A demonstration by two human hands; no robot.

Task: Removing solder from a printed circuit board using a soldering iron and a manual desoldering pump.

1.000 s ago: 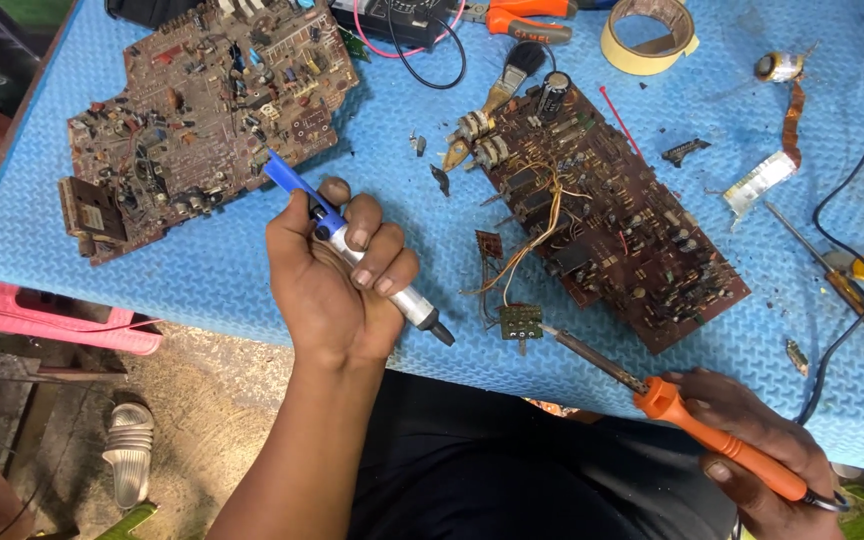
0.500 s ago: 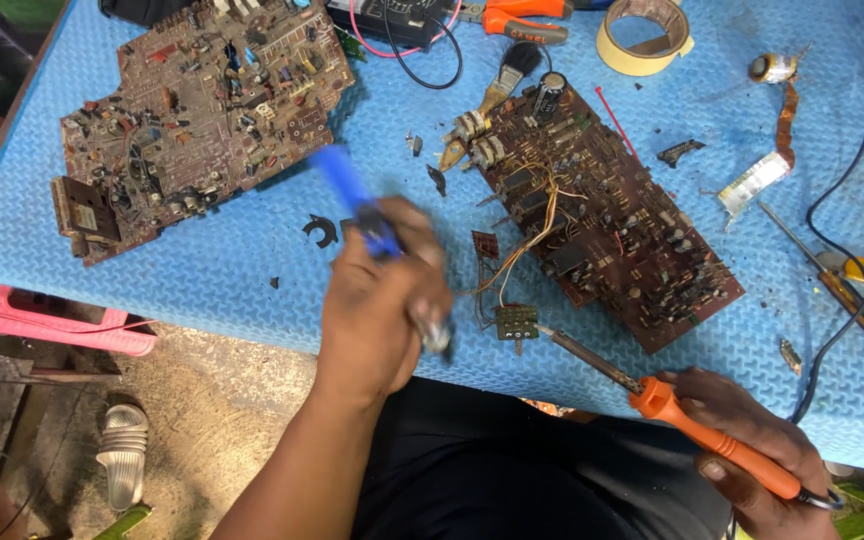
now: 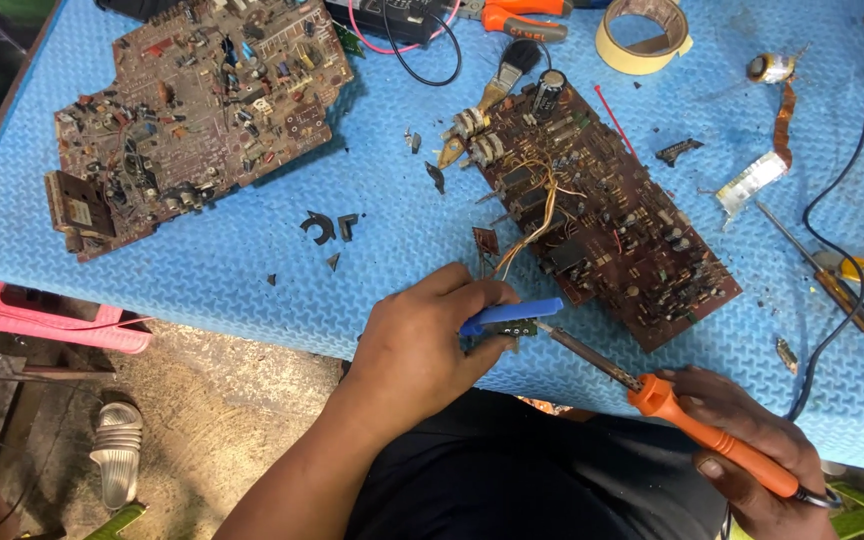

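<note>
Lower centre: the left hand [image 3: 422, 345] grips a blue plastic-handled tool [image 3: 512, 314] over a small green circuit piece [image 3: 515, 328]. The right hand [image 3: 752, 450], lower right, clasps an orange-handled soldering iron [image 3: 652, 395] (tip touching that piece). A slip could burn the nearby fingers.

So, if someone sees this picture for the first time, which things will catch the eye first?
Most likely the two hands at the bottom edge: the left hand holds a blue tool over a small board piece, and the right hand grips an orange soldering iron whose tip points at that spot. Next come the two brown circuit boards on the blue mat, one at the upper left and one in the centre.
</note>
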